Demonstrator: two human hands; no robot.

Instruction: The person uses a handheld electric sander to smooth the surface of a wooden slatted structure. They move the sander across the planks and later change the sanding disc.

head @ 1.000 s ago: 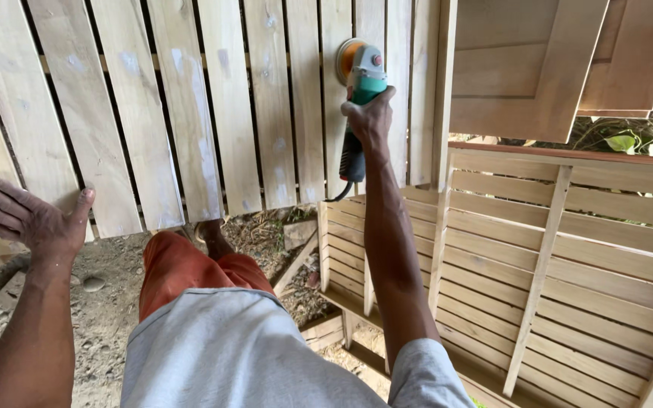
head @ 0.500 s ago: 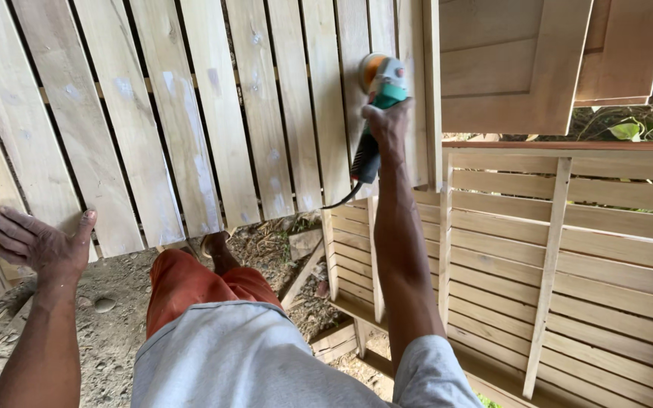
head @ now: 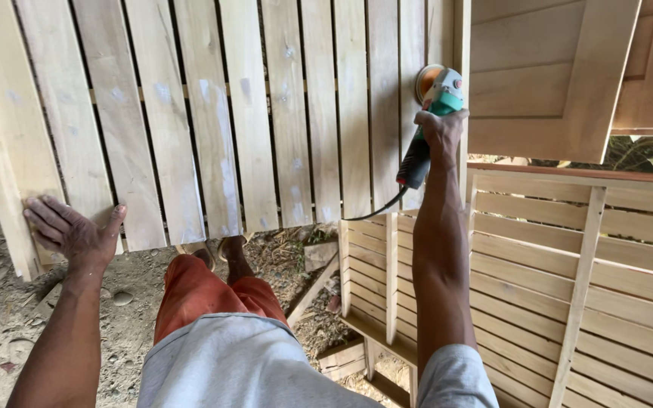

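Two hands on job. Right hand (head: 441, 130), fingers wrapped around sander (head: 431, 113), long axis upright, orange disc against far right slat of slatted panel (head: 213, 113). Left hand (head: 73, 234), fingers spread flat, braces panel's near left corner, well apart.

Right hand (head: 441, 127) grips a sander (head: 434, 98) against the slatted panel (head: 213, 121); left hand (head: 75, 234) braces it.

Single head view, looking down, close on hands.
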